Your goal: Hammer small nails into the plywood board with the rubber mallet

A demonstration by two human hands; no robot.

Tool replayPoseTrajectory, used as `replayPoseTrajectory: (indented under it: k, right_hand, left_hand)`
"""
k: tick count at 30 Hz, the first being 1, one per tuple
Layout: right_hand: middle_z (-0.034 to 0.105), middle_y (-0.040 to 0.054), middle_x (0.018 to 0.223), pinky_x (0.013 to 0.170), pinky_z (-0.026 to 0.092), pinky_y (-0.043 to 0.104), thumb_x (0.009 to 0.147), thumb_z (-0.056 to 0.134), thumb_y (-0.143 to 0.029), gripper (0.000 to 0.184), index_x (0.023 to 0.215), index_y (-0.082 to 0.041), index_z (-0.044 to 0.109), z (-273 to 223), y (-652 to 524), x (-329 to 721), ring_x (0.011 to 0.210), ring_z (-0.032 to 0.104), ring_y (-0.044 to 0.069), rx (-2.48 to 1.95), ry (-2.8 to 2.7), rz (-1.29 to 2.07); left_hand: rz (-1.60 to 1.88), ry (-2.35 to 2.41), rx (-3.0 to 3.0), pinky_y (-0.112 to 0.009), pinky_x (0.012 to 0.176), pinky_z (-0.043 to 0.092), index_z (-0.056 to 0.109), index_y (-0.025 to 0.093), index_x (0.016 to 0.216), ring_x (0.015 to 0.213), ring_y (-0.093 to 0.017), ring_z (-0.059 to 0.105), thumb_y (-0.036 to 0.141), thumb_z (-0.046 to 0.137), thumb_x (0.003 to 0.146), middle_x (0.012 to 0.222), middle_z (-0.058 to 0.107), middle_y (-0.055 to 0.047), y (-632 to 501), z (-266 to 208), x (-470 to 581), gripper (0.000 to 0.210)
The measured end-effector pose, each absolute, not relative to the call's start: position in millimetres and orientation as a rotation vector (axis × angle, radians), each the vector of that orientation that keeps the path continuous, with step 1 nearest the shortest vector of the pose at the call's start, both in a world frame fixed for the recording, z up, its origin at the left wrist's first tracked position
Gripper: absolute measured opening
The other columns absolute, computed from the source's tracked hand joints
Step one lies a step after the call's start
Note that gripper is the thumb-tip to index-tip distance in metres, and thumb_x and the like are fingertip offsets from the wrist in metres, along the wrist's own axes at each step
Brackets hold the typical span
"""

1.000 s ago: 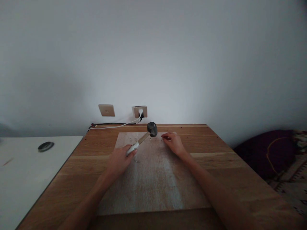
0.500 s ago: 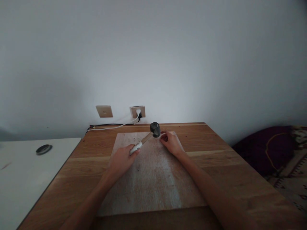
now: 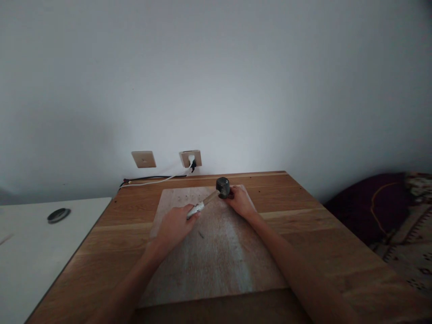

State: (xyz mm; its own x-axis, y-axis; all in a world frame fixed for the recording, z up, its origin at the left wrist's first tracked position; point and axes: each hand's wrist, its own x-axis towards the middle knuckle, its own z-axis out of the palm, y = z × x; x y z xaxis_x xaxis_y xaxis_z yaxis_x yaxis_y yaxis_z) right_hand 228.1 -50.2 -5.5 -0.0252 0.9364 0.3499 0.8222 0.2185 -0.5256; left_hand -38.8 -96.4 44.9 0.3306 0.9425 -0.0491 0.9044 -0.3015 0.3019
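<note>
The left hand [image 3: 173,225] is wrapped around the taped grip of a hammer [image 3: 212,197], whose dark head sits low over the far part of the pale board [image 3: 216,265] on the wooden table [image 3: 303,202]. The right hand [image 3: 240,201] has its fingertips drawn together just beside the head, seemingly pinching something small. Short, square taps would probably spare those fingers. Any nail is too small to make out.
</note>
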Motion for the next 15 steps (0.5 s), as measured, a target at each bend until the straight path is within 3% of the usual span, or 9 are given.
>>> replayPoseTrajectory:
  k: [8, 13, 15]
  right_hand:
    - [0.074, 0.0097, 0.087, 0.084, 0.045, 0.031, 0.083, 0.077, -0.025, 0.011, 0.088, -0.015, 0.077, -6, -51, 228, 0.090, 0.065, 0.024, -1.623, -1.882, 0.223]
    - [0.069, 0.0129, 0.104, 0.086, 0.051, 0.036, 0.079, 0.080, -0.025, 0.041, 0.115, -0.011, 0.069, -12, -49, 228, 0.094, 0.064, 0.026, -1.668, -1.731, 0.188]
    - [0.067, 0.0117, 0.103, 0.086, 0.052, 0.038, 0.084, 0.075, -0.023, 0.033, 0.114, -0.013, 0.067, -12, -55, 227, 0.093, 0.063, 0.026, -1.672, -1.733, 0.126]
  left_hand:
    - [0.284, 1.641, 2.238, -0.030, 0.078, 0.044, 0.073, 0.022, 0.117, 0.096, -0.026, 0.075, 0.039, 0.051, 0.104, 0.103, 0.080, -0.009, -98, 41, -41, 0.031]
    - [0.393, 1.647, 2.189, -0.030, 0.075, 0.043, 0.073, 0.022, 0.115, 0.090, -0.027, 0.074, 0.044, 0.050, 0.103, 0.096, 0.079, -0.009, -98, 40, -47, 0.034]
    - [0.511, 1.652, 2.151, -0.030, 0.074, 0.043, 0.072, 0.022, 0.116, 0.087, -0.026, 0.073, 0.046, 0.049, 0.103, 0.093, 0.079, -0.008, -98, 39, -51, 0.036]
